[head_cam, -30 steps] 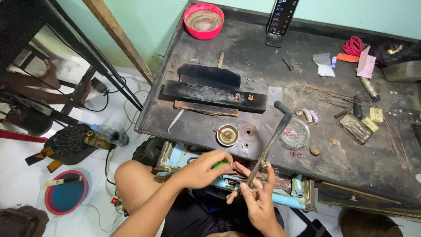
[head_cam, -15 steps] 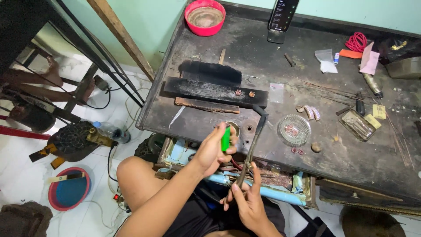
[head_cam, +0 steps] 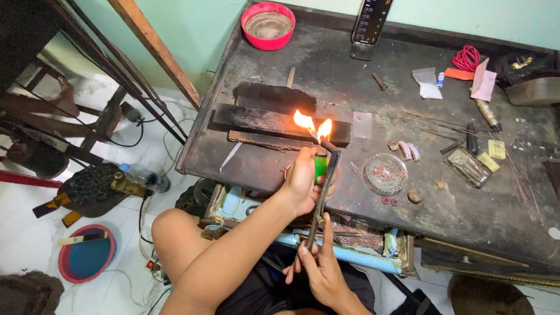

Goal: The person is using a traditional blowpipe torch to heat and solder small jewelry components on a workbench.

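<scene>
Left hand (head_cam: 303, 181): grip closed around one green lighter (head_cam: 320, 166), held upright above the tabletop (head_cam: 466, 216) front edge. Right hand (head_cam: 321, 268): fingers pinching the lower stem of one black torch (head_cam: 324, 181). Two flames (head_cam: 312, 125) burn at its tip.

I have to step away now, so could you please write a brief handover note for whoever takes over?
Left hand: gripping the green lighter, lit, over the workbench front edge.
Right hand: holding the black torch by its lower stem, nozzle up.
Flame burns at the nozzle beside the charred wooden block.
Done: torch alight.
Left: the lighter is still up at the torch; glass dish pieces untouched.
</scene>
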